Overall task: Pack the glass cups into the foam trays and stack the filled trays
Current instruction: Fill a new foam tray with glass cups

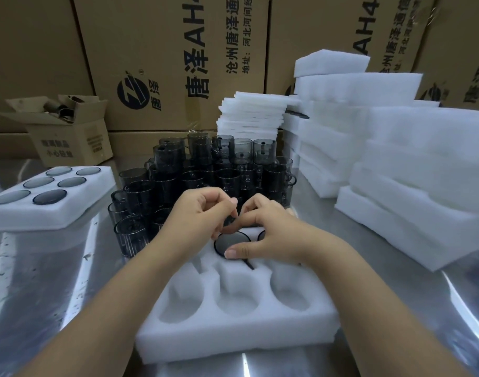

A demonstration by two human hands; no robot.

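A white foam tray (232,338) lies in front of me on the metal table, its three near pockets bare. A dark smoked glass cup (230,242) sits in the middle far pocket. My left hand (203,216) and my right hand (262,227) both rest on this cup's rim, fingers curled, the right thumb pressing at its near edge. Another cup (260,234) shows only as a dark edge under my right hand. Several loose smoked glass cups (194,175) stand stacked just behind the tray. A filled foam tray (50,213) with several cups lies at the left.
Piles of foam trays (423,170) rise at the right, and a stack of thin foam sheets (252,115) stands behind the cups. A small open carton (69,137) stands at the back left. Big printed cartons (162,50) wall the far side.
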